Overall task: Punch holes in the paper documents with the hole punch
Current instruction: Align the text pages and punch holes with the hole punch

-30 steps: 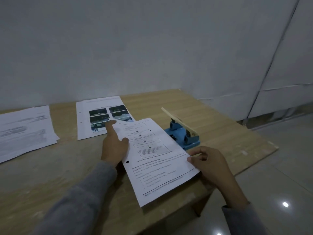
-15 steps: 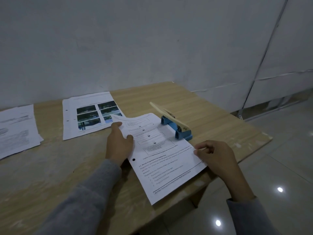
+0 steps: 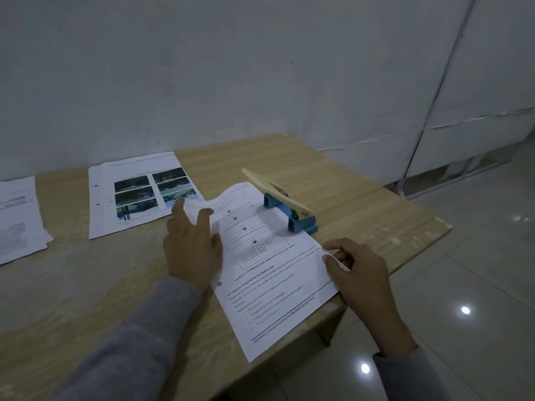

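A printed paper sheet lies angled on the wooden table, its far right edge against the blue hole punch, whose cream lever stands raised. One punched hole shows on the sheet's left edge. My left hand holds the sheet's upper left edge, fingers over the paper, which bulges upward there. My right hand pinches the sheet's right edge just in front of the punch. The sheet's near corner overhangs the table's front edge.
A punched page with photos lies flat farther back on the table. Another stack of printed sheets sits at the far left. The table's right edge drops to a tiled floor; a grey wall stands behind.
The sheet has shifted right toward the punch and now buckles near its top. My left hand has slid farther onto the paper. The view has turned slightly.
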